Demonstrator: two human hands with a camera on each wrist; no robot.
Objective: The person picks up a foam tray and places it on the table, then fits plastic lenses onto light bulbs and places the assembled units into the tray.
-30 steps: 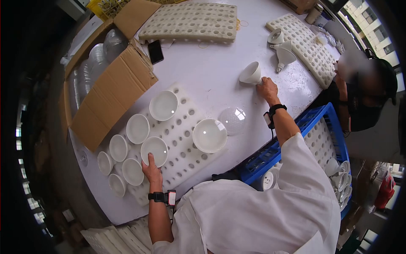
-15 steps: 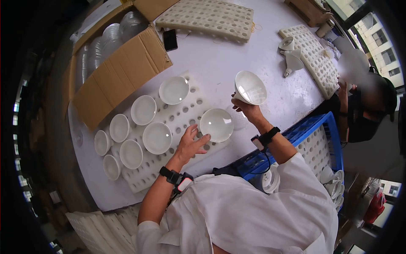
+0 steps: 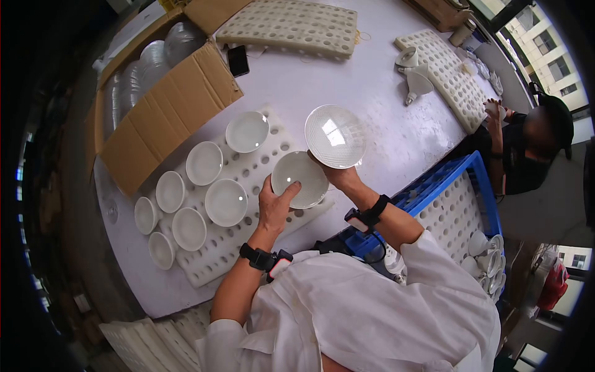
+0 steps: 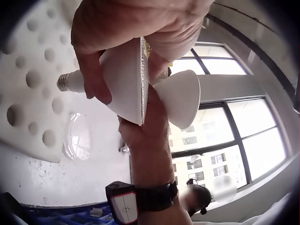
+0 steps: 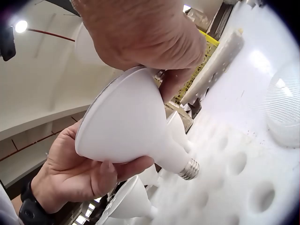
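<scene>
My left hand grips a white cone-shaped reflector bulb, its thumb over the round face. The same bulb lies sideways in the left wrist view, showing its metal screw base. Just above it my right hand holds a second reflector bulb from beneath, face up. That second bulb shows as a white cone in the left wrist view. Right-hand fingers are close beside the first bulb. Several more bulbs stand in the perforated foam board.
A clear dome cover lies on the table beside the foam. At left stands a cardboard box of clear covers. Further foam boards and loose bulbs lie farther back. A blue crate is at right, near another person.
My left hand has moved from the board's bulbs to the right-hand end and taken hold of the bulb there. My right hand has brought its bulb leftward from the table's far side.
</scene>
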